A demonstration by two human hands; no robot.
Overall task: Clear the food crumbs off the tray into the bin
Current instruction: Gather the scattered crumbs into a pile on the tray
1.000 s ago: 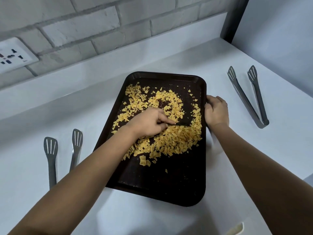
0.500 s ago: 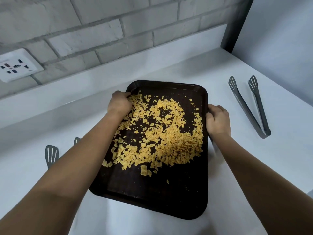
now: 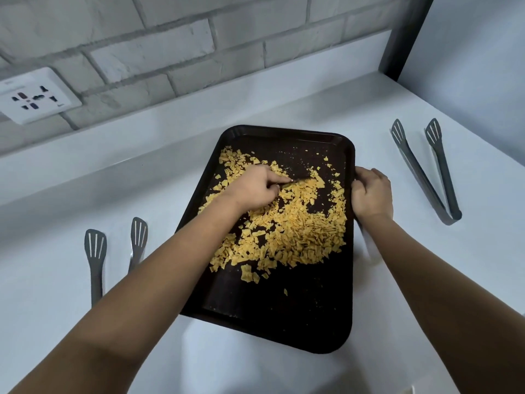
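**Ana:** While the counter [image 3: 426, 280] carries everything, where does the tray [image 3: 312, 322] sit on it?

**Ben:** Roughly mid-counter, skewed, with its far short end toward the back edge under the brick wall [image 3: 170, 46]. It is a dark, rounded-corner rectangle with a low raised rim.

**Ana:** And the hands?

**Ben:** The right hand [image 3: 372, 193] has its fingers curled over the tray's right long rim, grasping it. The left hand [image 3: 255, 187] lies on the crumbs with fingers bent and one stretched out toward the right; whether it pinches any flakes I cannot tell.

**Ana:** So which step is this?

**Ben:** I judge it to be gathering: raking scattered crumbs into one heap before tipping. No bin is in view, so the next move likely calls for finishing the sweep, then lifting the tray level with both hands so nothing spills over the low rim.

**Ana:** How do the crumbs [image 3: 295, 231] look?

**Ben:** Thin, yellow, jagged flakes, thickest across the tray's middle and right, sparse specks toward the far end, a few strays nearer the bare near end.

**Ana:** Anything else?

**Ben:** Grey tongs [image 3: 423, 172] near the counter's right edge, another pair [image 3: 96, 260] on the left, a wall socket [image 3: 34, 95].
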